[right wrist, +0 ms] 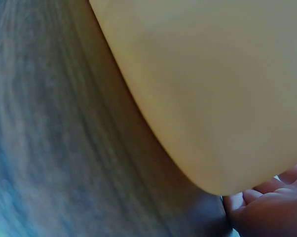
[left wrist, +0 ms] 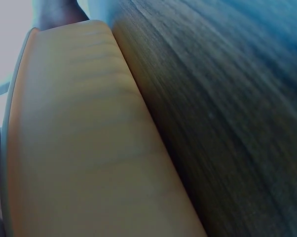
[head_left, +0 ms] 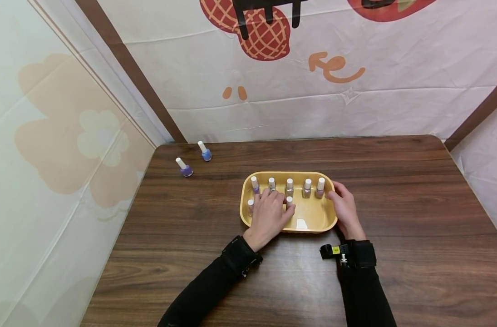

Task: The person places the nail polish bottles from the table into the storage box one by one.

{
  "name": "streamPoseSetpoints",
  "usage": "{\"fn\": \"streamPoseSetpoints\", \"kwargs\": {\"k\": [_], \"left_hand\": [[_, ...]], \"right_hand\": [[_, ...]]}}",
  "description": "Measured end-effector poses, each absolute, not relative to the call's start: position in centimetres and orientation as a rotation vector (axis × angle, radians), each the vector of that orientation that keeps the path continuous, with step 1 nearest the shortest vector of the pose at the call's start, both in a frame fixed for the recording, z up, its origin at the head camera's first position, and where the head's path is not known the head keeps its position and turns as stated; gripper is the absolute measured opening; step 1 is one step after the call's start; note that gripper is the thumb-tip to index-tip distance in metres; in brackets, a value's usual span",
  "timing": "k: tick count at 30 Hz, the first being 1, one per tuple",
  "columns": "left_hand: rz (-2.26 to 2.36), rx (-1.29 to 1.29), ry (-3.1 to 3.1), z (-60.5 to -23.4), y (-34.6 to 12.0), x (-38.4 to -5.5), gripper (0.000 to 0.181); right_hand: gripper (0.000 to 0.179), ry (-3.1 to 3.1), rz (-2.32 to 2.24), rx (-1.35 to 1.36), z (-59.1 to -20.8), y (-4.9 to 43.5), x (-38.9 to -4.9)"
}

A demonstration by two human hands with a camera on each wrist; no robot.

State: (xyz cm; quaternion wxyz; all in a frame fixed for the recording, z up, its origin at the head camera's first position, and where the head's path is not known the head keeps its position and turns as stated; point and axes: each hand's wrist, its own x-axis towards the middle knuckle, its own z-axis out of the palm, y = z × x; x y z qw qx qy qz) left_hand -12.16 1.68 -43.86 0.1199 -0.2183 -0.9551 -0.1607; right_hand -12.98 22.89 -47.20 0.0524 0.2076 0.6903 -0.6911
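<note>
A yellow tray [head_left: 313,215] holds several small nail polish bottles with white caps, most of them in a row along its far side. My left hand [head_left: 268,213] reaches over the near rim into the tray. Its thumb and forefinger pinch a nail polish bottle [head_left: 289,200], and the palm hides part of the tray floor. At the tray's right end my right hand [head_left: 346,206] grips the rim, thumb over the edge and fingers along the outside. The left wrist view is filled by the tray's side wall [left wrist: 89,128]; the right wrist view shows its rounded end [right wrist: 212,98].
Two more bottles, one purple [head_left: 186,170] and one blue [head_left: 206,155], stand on the brown wooden table [head_left: 403,204] near its far left corner. A printed cloth [head_left: 293,109] hangs behind the far edge, and another hangs on the left.
</note>
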Motion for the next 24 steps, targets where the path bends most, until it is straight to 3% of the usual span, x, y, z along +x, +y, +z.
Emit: {"fn": "streamPoseSetpoints", "kwargs": {"k": [24], "left_hand": [[-0.430,-0.633,-2.787,-43.88,1.70,-12.09,0.021]], "right_hand": [[0.051,2.095,-2.096,0.628,-47.06,22.88,-12.85]]}}
